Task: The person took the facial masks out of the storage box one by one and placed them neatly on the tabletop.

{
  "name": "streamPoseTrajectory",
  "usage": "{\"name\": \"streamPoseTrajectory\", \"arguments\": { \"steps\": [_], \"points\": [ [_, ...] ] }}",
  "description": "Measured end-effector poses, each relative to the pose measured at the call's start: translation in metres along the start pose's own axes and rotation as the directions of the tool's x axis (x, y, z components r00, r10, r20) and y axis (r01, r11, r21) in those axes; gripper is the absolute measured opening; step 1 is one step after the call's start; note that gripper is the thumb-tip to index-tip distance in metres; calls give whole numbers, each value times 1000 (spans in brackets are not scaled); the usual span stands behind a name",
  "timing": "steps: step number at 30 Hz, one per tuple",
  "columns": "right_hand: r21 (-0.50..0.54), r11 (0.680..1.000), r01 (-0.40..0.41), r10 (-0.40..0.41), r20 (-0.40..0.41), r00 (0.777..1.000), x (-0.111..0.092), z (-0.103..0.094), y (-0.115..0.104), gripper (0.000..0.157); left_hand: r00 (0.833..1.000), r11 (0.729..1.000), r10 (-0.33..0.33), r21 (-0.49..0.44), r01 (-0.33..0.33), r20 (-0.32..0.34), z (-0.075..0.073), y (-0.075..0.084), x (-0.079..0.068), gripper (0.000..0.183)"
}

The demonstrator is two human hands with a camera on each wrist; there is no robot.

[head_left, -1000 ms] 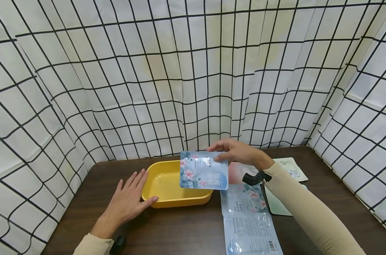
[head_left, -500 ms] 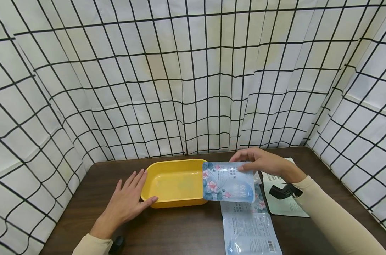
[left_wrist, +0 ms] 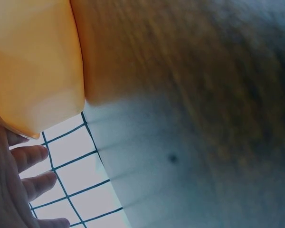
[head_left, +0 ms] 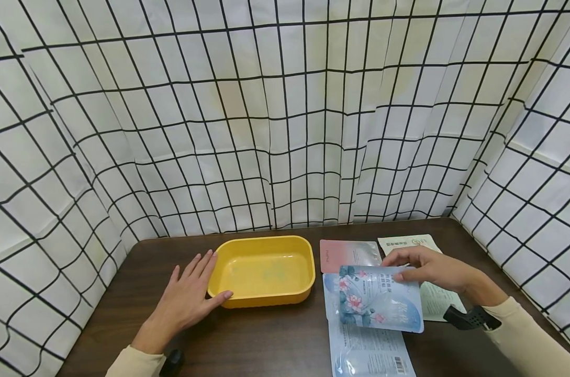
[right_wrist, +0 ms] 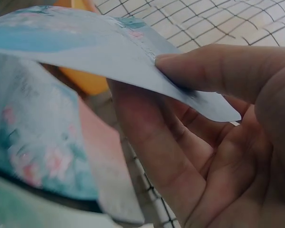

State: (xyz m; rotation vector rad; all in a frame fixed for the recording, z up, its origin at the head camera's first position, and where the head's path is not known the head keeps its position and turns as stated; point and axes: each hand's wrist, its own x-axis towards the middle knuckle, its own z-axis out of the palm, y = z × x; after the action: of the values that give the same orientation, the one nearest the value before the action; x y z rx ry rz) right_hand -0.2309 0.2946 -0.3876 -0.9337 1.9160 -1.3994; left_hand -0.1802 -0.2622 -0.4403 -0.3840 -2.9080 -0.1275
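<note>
My right hand [head_left: 435, 269] pinches the top right part of a blue floral sheet mask packet [head_left: 379, 301], thumb above and fingers beneath, as the right wrist view [right_wrist: 213, 118] shows for this hand. The held packet overlaps blue packets [head_left: 369, 348] on the table, one printed with text and a barcode. In the right wrist view a floral packet [right_wrist: 42, 142] lies below the held one. My left hand [head_left: 186, 298] rests with straight, spread fingers at the left side of a yellow basin [head_left: 261, 272], its fingertips and thumb right at the rim.
A pink packet [head_left: 346, 254] lies behind the blue ones, right of the basin. Pale green packets [head_left: 437, 303] lie to the right, partly behind my right hand. A white curtain with black grid lines [head_left: 285, 131] encloses the dark wooden table [head_left: 256, 340] at the back and sides.
My right hand has carried the blue packet from over the basin to the right and toward me, above the other blue packets. The pink packet is uncovered. My left hand stays put.
</note>
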Motion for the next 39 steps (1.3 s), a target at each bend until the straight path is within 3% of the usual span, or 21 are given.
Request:
{"name": "streamPoseTrajectory", "arguments": {
  "steps": [5, 11, 26, 32, 39],
  "points": [
    [37, 999, -2, 1, 25, 1000, -21, 0, 12, 31, 1000, 1000, 0, -6, 0, 1, 1, 0, 0, 100],
    [60, 996, -67, 66, 21, 998, -46, -4, 23, 30, 1000, 1000, -1, -12, 2, 7, 1, 1, 1, 101],
    [260, 955, -145, 125, 91, 988, -106, -13, 50, 33, 1000, 1000, 13, -14, -13, 8, -1, 2, 3, 101],
    [313, 927, -207, 178, 119, 977, -118, -15, 53, 34, 1000, 1000, 9, -10, -9, 7, 0, 2, 2, 101],
    [290, 930, -225, 190, 144, 971, -121, -17, 53, 35, 1000, 1000, -1, -15, 1, 10, 0, 1, 1, 101]
  ]
}}
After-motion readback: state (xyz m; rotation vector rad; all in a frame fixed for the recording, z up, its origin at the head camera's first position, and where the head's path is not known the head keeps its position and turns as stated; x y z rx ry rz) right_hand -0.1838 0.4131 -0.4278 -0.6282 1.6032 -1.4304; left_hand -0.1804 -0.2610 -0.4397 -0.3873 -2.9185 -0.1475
